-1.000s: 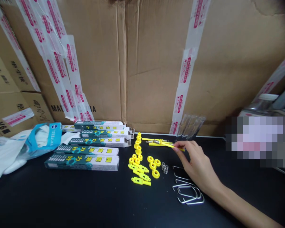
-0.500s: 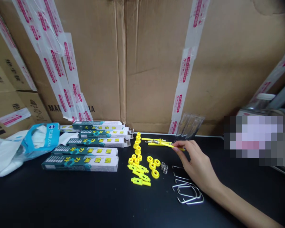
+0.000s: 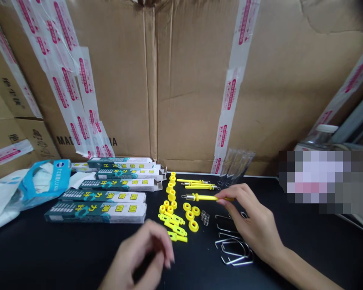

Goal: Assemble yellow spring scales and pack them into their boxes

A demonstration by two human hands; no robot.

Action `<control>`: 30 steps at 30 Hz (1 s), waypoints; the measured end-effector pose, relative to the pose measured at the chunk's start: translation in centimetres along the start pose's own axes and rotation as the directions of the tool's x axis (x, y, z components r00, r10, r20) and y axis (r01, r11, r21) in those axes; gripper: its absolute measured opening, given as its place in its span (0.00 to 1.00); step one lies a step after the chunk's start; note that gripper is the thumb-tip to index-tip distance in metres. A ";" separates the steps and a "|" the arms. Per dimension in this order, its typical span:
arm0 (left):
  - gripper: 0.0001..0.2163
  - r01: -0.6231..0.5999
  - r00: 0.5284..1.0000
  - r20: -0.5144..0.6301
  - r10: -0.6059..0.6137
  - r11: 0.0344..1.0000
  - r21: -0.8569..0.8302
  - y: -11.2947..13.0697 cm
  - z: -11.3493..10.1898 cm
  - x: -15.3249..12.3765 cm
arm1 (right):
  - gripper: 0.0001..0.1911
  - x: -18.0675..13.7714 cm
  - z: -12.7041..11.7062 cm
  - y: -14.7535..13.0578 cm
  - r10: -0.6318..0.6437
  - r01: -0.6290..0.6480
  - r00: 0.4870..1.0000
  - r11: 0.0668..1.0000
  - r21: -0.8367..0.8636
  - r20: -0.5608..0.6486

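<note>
While right hand [image 3: 254, 225] pinches yellow rod [image 3: 204, 197] just behind yellow rings [image 3: 190, 215], grip tight on its end, left hand [image 3: 142, 255] hovers before rings, grip loosely curled, empty

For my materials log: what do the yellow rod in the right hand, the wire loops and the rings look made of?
Rod: matte yellow plastic, seemingly, with a shiny metal-looking end. Loops: bare steel-like wire, thin, bright glints. Rings: likely moulded plastic, uniform yellow.
</note>
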State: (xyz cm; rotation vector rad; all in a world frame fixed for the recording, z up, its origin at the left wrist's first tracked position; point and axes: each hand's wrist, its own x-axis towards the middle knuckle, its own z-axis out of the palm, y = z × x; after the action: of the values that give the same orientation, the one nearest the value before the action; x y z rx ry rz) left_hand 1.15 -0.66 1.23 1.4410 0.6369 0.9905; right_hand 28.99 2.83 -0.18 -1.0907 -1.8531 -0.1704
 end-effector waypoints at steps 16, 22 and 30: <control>0.13 -0.225 0.969 0.234 0.077 0.665 0.712 -0.7 -2.1 1.2 | 0.13 -2.2 1.7 -6.3 -0.081 -0.010 0.964 0.941 0.339 0.252; 0.10 -0.032 0.997 -0.027 0.071 0.722 0.692 -0.4 -2.5 1.4 | 0.23 -2.4 2.2 -5.9 -0.009 -0.042 0.964 0.982 0.184 0.266; 0.14 0.040 0.988 -0.138 0.074 0.733 0.680 -0.2 -2.5 1.8 | 0.10 -2.2 2.3 -5.5 -0.032 0.085 0.959 0.980 -0.179 0.280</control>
State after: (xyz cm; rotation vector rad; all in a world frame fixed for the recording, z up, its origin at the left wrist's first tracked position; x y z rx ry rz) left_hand -0.07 2.14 1.19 2.0248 1.1977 0.9264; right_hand 23.73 -0.50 -1.42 -1.2405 -2.1553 -0.2434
